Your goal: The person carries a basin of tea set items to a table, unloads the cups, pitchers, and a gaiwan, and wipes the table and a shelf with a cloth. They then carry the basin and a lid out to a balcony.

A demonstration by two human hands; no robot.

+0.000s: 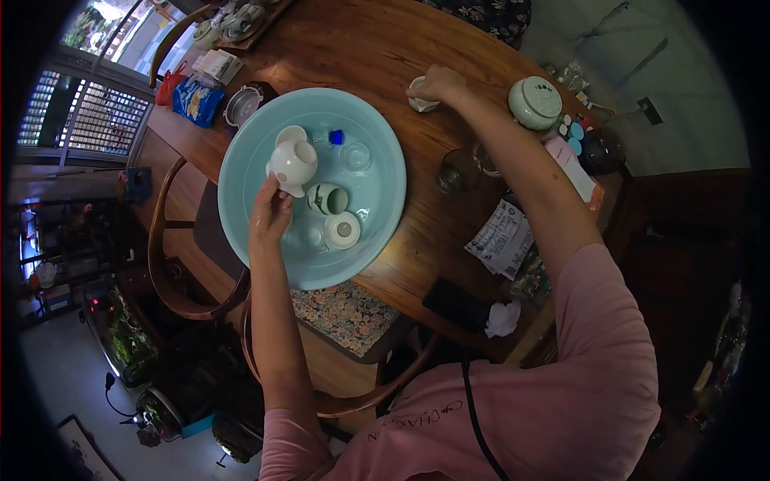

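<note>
My left hand (271, 210) is closed on the lower edge of a white, rounded porcelain vessel (295, 163), tilted with its round foot showing, over a light blue basin (233, 204). Inside the basin are a pale cup with dark markings (328, 198), a white lid-like piece (342, 231), a clear glass cup (354, 157) and a small blue glass piece (335, 137). Across the wooden table (377, 64), my right hand (445, 83) grips a small white cup (420, 96) at the tabletop. My fingers partly hide that cup.
A lidded pale jar (535, 103) stands at the right, with drinking glasses (459, 171) nearer. Printed packets (503, 239), a dark phone (455, 305) and a crumpled tissue (503, 319) lie near the front edge. A blue snack bag (197, 101) sits left of the basin.
</note>
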